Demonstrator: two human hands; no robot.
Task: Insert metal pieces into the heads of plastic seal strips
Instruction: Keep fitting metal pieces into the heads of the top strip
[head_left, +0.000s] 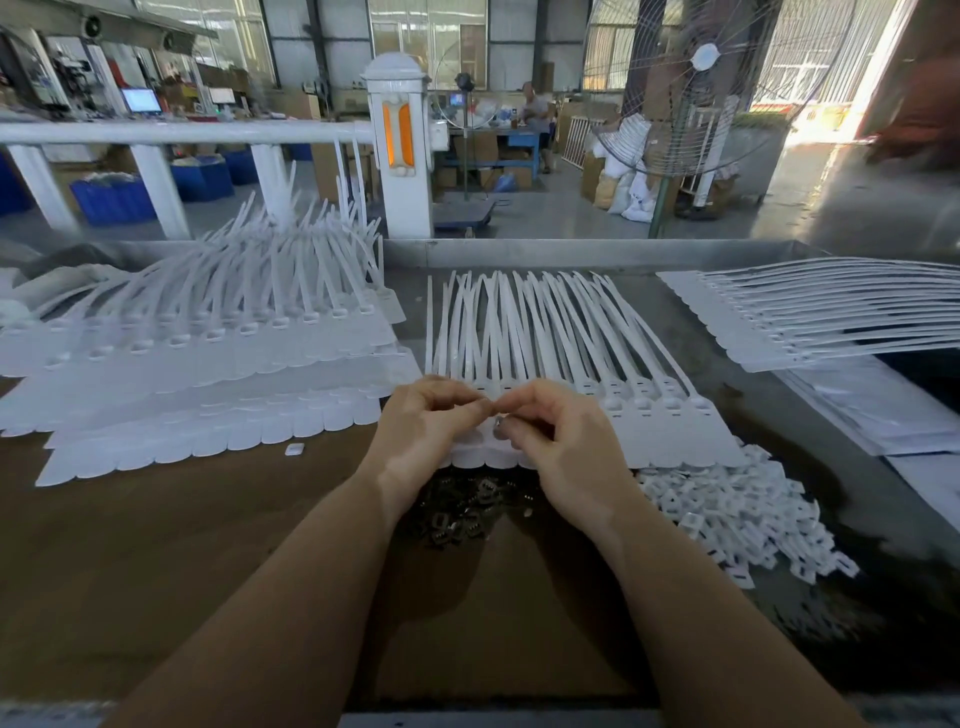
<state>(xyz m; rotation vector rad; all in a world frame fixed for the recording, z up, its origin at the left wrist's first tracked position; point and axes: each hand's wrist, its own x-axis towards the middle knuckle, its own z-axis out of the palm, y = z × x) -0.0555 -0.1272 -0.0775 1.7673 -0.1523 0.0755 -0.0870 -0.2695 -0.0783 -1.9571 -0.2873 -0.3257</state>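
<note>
A joined row of white plastic seal strips lies flat in front of me, tails pointing away. Both hands hover over its left heads. My left hand has its fingers curled, fingertips meeting those of my right hand over a strip head. My right hand pinches a small dark metal piece at its fingertips. A heap of dark metal pieces lies on the table just below my wrists, partly hidden by them.
Stacked rows of seal strips fill the left of the table. Another row lies at the far right. A pile of small white plastic caps sits right of my right hand. One loose cap lies left.
</note>
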